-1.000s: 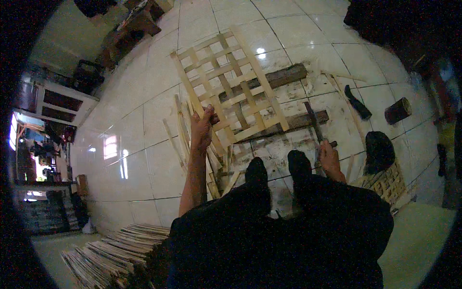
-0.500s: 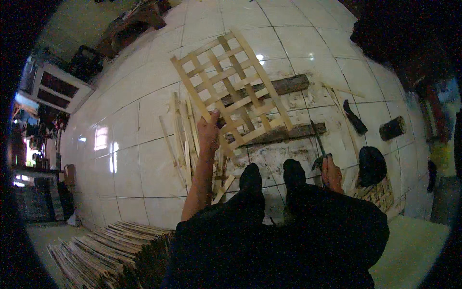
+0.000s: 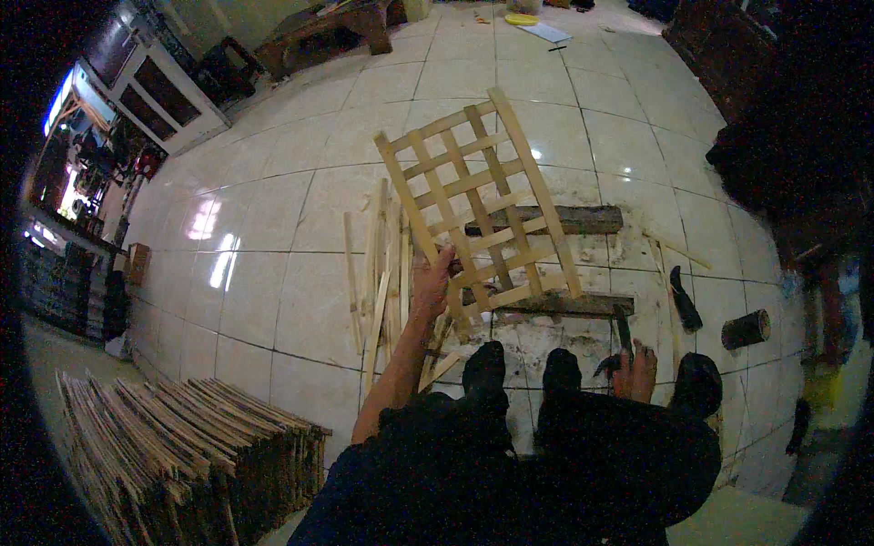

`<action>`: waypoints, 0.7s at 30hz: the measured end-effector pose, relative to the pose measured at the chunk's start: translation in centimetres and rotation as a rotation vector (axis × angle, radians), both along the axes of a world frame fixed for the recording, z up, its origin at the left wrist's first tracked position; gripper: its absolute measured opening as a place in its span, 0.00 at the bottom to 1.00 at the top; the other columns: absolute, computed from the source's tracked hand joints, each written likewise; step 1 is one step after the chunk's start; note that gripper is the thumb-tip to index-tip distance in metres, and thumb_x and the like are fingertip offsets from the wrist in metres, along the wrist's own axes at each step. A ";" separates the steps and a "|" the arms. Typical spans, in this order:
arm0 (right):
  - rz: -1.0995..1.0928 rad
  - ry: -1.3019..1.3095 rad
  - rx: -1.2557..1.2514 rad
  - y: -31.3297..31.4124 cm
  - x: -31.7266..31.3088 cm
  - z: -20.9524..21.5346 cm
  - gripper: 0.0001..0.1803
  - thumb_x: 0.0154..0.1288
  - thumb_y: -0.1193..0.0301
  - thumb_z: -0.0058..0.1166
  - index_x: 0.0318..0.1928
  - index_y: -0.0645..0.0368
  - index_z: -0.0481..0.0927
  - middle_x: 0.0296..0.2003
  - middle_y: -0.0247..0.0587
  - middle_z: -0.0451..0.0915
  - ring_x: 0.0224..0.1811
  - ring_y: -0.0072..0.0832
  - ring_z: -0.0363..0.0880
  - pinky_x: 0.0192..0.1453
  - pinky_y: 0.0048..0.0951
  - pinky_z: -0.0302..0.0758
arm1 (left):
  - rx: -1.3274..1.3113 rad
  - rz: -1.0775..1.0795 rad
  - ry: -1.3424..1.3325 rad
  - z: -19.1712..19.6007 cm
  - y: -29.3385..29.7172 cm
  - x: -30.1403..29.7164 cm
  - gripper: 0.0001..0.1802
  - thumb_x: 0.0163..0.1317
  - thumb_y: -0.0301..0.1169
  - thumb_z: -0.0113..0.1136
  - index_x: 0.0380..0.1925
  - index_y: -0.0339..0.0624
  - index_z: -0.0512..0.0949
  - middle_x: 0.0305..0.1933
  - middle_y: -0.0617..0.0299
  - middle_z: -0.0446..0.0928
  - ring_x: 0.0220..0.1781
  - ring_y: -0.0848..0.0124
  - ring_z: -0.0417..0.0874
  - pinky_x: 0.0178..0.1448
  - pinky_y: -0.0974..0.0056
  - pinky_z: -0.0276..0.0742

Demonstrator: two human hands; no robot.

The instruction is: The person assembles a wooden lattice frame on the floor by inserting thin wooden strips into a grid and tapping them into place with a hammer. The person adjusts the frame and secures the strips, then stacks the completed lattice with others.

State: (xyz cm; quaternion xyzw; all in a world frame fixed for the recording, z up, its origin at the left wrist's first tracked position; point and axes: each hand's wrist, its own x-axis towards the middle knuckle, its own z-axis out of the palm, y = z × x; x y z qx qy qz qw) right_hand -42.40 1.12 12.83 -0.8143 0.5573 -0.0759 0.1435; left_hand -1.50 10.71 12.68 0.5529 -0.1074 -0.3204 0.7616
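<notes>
A lattice panel of woven pale bamboo strips (image 3: 473, 184) is tilted up over the floor. My left hand (image 3: 431, 280) is closed round its near left edge. By my right shoe, my right hand (image 3: 636, 372) is low down at a dark tool (image 3: 623, 326), which looks like a hammer, with a long narrow part pointing away and a curved part beside the fingers. Some fingers look raised, but the hold is partly hidden. Beneath the panel lie two dark wooden beams (image 3: 583, 220), one behind the other.
Loose bamboo strips (image 3: 380, 273) lie left of the panel, and a large strip stack (image 3: 182, 446) stands at lower left. On the right are a dark curved piece (image 3: 685, 298), a short cylinder (image 3: 746, 329) and a black rounded object (image 3: 697, 385). A wooden bench (image 3: 328, 29) stands far off.
My view has tilted up and shifted, bringing more of the far floor and the strip stack into sight. My left hand still holds the panel. The fingers of my right hand look more raised.
</notes>
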 end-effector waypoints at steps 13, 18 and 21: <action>0.078 -0.658 0.386 -5.5 15.9 6.7 0.22 0.70 0.58 0.47 0.54 0.64 0.72 0.29 0.43 0.79 0.33 0.30 0.79 0.40 0.31 0.75 | 0.102 -0.109 -0.072 0.6 0.3 -3.7 0.12 0.64 0.35 0.58 0.39 0.39 0.71 0.34 0.59 0.76 0.33 0.70 0.80 0.38 0.63 0.80; 0.361 -0.544 -0.100 -11.9 12.0 3.3 0.19 0.68 0.57 0.47 0.46 0.60 0.77 0.28 0.46 0.80 0.30 0.36 0.81 0.36 0.36 0.76 | 0.467 0.208 -0.890 -7.1 1.2 2.9 0.25 0.65 0.41 0.57 0.52 0.31 0.68 0.52 0.48 0.70 0.54 0.60 0.72 0.57 0.55 0.70; 0.273 -0.363 0.056 -11.7 10.0 13.4 0.19 0.66 0.57 0.49 0.44 0.59 0.78 0.30 0.46 0.80 0.31 0.38 0.81 0.35 0.36 0.76 | 0.205 0.394 -0.662 3.2 -0.5 3.8 0.26 0.66 0.39 0.54 0.58 0.32 0.66 0.60 0.46 0.65 0.63 0.57 0.66 0.66 0.57 0.62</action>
